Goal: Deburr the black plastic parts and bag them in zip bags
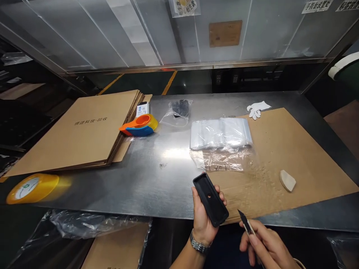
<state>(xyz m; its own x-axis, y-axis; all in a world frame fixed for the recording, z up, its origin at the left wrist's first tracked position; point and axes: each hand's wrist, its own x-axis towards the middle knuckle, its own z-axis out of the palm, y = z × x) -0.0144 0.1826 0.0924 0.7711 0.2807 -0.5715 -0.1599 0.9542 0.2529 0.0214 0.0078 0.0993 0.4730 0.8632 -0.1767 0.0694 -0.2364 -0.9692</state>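
My left hand [204,220] is closed around a black rectangular tray-like part [211,200], its hollow side up and a small hole near its middle. My right hand [262,239] grips a craft knife [246,224], its dark pointed blade angled up and to the left. A gap separates the blade from the black part. Both hands are at the table's front edge. Beyond them, a stack of clear plastic bags [221,132] lies partly on a flat cardboard sheet [280,149]. A pale, rounded wedge-shaped piece [287,181] rests on the sheet to the right.
Flattened cardboard boxes [92,130] are piled at the left, with an orange and blue tape dispenser [140,125] against them. A yellow tape roll [30,188] sits at the front left. Further back are a bagged black item [180,108] and a white glove [258,109].
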